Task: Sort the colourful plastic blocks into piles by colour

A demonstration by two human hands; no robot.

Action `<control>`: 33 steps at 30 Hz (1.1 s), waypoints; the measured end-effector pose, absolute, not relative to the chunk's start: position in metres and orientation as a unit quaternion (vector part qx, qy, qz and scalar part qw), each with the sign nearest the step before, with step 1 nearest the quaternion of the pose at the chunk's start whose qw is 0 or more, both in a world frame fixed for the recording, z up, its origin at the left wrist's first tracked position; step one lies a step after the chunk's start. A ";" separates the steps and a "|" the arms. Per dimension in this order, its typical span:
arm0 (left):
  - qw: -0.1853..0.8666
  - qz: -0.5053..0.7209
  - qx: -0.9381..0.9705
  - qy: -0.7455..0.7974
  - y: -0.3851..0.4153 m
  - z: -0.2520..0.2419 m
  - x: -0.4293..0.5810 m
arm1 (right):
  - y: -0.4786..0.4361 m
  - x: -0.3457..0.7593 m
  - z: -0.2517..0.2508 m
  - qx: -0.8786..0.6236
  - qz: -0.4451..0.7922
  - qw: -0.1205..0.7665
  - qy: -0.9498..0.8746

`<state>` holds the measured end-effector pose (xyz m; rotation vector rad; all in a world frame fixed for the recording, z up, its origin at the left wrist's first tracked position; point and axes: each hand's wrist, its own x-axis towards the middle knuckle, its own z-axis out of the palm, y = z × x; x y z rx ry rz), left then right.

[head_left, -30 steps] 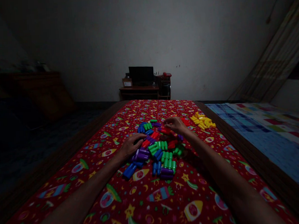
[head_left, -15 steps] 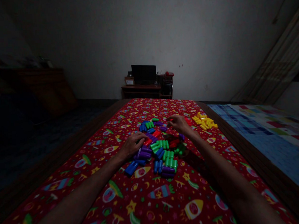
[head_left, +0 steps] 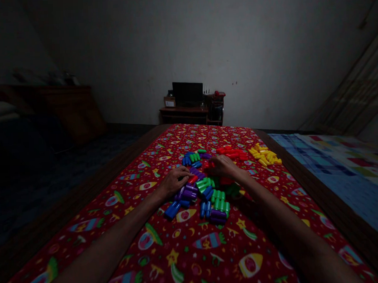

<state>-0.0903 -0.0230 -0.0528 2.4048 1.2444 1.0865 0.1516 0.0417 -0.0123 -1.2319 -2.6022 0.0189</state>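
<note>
Small glossy plastic tubes lie in a loose pile between my hands. My right hand reaches over the far right of the pile, fingers bent down and closed on a red tube, partly hidden by the fingers. At the left edge my left hand rests with thumb and fingers a little apart, beside another red tube and purple tubes. Green tubes and blue tubes lie nearer me. More blue ones sit at the far side.
A red group of tubes and a yellow heap lie to the far right. All rest on a red patterned cloth. Beyond its far end stands a desk with a monitor. A checkered blue sheet spreads at right.
My right hand has come back left and down from beside the red group to the pile and closed on a red tube. My left hand stays at the pile. The view has shifted slightly.
</note>
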 end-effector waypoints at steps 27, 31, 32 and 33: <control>0.079 0.385 0.784 0.481 -0.023 -0.052 -0.089 | -0.001 0.102 0.001 -0.288 0.109 0.066 -0.949; 0.091 0.389 0.781 0.480 -0.023 -0.055 -0.089 | -0.003 0.106 0.008 -0.330 0.117 0.004 -0.937; 0.093 0.388 0.782 0.479 -0.023 -0.055 -0.089 | -0.003 0.107 0.007 -0.339 0.114 0.006 -0.934; 0.095 0.386 0.783 0.478 -0.024 -0.056 -0.089 | -0.003 0.109 0.006 -0.351 0.103 0.014 -0.931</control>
